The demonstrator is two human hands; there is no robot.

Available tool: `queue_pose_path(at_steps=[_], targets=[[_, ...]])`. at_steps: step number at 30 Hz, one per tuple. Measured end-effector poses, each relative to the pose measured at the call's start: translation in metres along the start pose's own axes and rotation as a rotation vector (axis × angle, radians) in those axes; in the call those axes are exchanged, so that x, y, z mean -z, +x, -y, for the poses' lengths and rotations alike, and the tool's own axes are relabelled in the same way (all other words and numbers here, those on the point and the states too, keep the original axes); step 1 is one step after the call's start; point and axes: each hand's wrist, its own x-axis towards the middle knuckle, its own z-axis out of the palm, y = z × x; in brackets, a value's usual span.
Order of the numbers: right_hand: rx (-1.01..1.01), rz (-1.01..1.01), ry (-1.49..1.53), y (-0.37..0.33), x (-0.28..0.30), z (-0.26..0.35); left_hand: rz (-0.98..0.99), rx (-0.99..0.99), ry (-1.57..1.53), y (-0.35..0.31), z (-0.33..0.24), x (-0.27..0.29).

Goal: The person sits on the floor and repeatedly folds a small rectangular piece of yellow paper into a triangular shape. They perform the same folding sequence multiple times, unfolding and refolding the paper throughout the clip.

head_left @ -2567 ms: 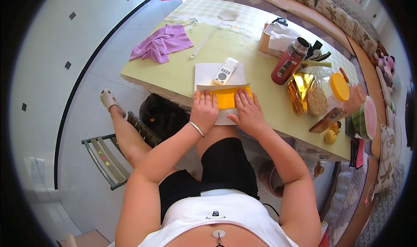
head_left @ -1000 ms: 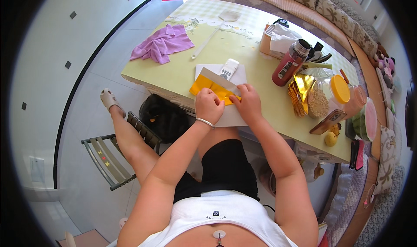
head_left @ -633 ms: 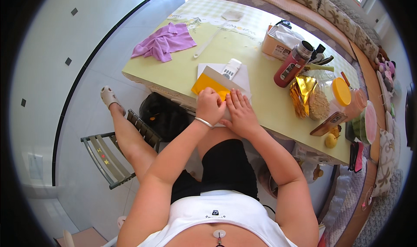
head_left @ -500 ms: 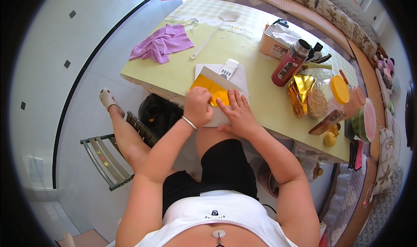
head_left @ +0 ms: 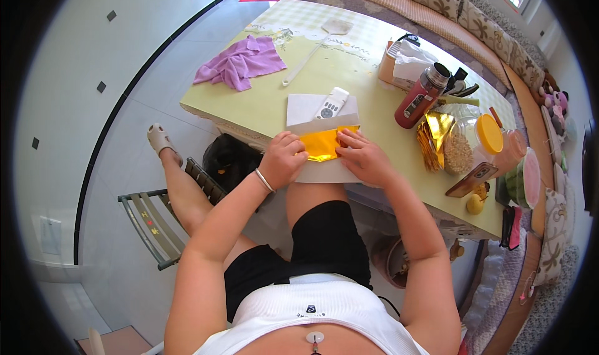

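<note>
A shiny gold-orange sheet of paper (head_left: 322,144) lies folded on a white sheet (head_left: 324,171) at the near edge of the yellow-green table (head_left: 274,102). My left hand (head_left: 284,160) presses its left end with curled fingers. My right hand (head_left: 363,157) pins its right end with the fingertips. A white remote control (head_left: 331,103) rests on another white sheet (head_left: 306,107) just beyond the gold paper.
A purple cloth (head_left: 240,61) lies at the far left of the table. To the right stand a red flask (head_left: 421,96), a stack of gold sheets (head_left: 435,139), a jar with an orange lid (head_left: 475,144) and a phone (head_left: 471,179). A folding stool (head_left: 162,221) stands left of my legs.
The gold paper was turned and tilted on the white sheet, then brought back square and folded into a narrower strip. Both hands stayed on it throughout.
</note>
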Motion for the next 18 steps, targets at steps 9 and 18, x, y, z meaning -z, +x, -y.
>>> queue_pose_path(at_steps=[9, 18], targets=[[-0.180, -0.468, -0.036, 0.017, -0.054, 0.046, -0.061, 0.462, -0.317, -0.003, 0.010, -0.009], [-0.287, -0.510, -0.042, 0.022, -0.062, 0.050, -0.117, 0.579, -0.113, -0.001, 0.025, -0.037]])
